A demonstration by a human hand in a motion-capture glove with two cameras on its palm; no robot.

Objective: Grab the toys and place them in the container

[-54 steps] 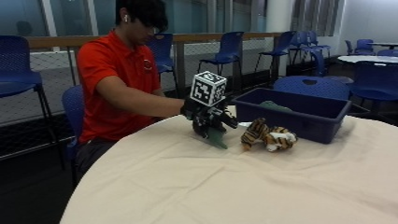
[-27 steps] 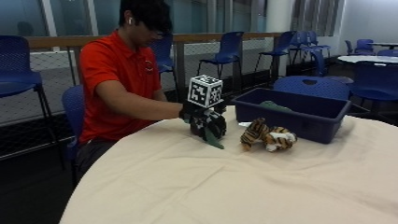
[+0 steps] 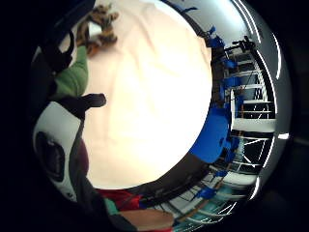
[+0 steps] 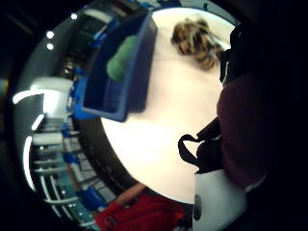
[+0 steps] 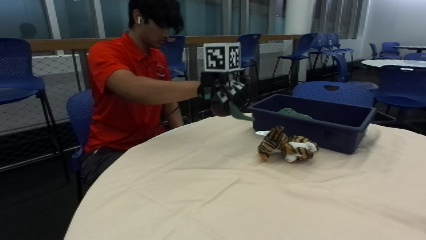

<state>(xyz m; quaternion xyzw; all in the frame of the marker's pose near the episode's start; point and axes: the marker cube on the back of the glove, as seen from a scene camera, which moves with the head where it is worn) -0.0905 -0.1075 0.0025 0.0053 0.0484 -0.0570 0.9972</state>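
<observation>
We see the hand (image 5: 223,92) gripping a green toy (image 5: 237,109), raised above the table (image 5: 200,195) beside the bin (image 5: 319,122). Another green toy (image 5: 291,113) sits inside. Tiger toy (image 5: 286,146) lies just before the bin.

Black-gloved right hand (image 5: 223,92) gripping green toy (image 5: 234,106), orange-and-black striped tiger toy (image 5: 287,146), dark blue container (image 5: 318,123), cream tablecloth (image 5: 200,190), red shirt (image 5: 120,90)
</observation>
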